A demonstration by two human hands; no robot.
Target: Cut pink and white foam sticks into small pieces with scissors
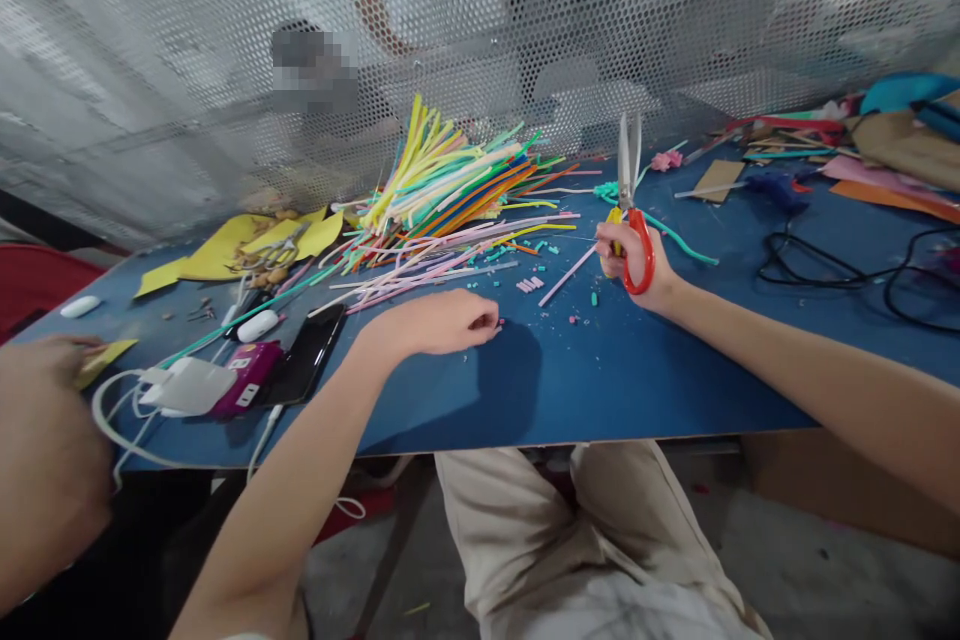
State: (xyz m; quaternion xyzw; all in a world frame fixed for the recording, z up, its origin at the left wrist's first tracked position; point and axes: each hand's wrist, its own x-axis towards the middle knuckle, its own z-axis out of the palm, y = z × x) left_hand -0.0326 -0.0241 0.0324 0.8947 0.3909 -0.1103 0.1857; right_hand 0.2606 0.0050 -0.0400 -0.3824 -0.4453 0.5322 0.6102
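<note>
My right hand [634, 265] is closed round a pair of scissors [630, 160], blades pointing up, with red and yellow handles. The end of a pink pipe cleaner [568, 275] lies by its fingertips; I cannot tell whether it is gripped too. Low over the blue table [570, 390], my left hand [450, 320] is pinched, with a small pink pipe-cleaner piece [502, 322] showing at its fingertips. Several short pink cut pieces [529, 285] and a green one [595, 299] lie between the hands. Behind them is a big bundle of coloured pipe cleaners [457, 185].
Left of my arm are a black phone [304, 360], a purple box [246, 378], a white charger [187, 385] and cables. Another person's hand [45, 450] holds yellow paper there. A glue gun [776, 188] with black cord lies right. A perforated metal screen [450, 30] stands behind.
</note>
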